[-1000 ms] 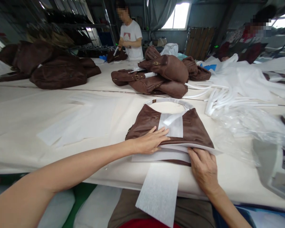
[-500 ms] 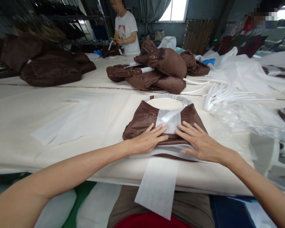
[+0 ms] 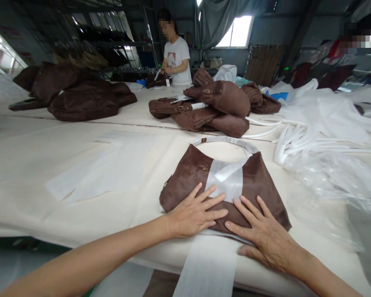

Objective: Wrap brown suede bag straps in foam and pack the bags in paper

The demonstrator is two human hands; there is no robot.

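Observation:
A brown handbag lies on the cream-covered table, its paper-wrapped handle curving away at the top. White paper covers the middle of its front. My left hand rests with fingers spread on the bag's lower left part and the paper. On the lower right part lies my right hand, fingers also spread, its thumb at the bag's bottom edge. Neither hand grips anything. Below the bag, a strip of white paper hangs over the table's front edge.
Brown bags are piled behind the handbag, with more at the back left. Thin white sheets lie left. White tubes and clear plastic lie right. A person stands across the table holding a dark item.
The bag's lower front now lies flat over the layers that showed beneath it. Both hands remain spread on it, lower in view. The whole view has shifted slightly.

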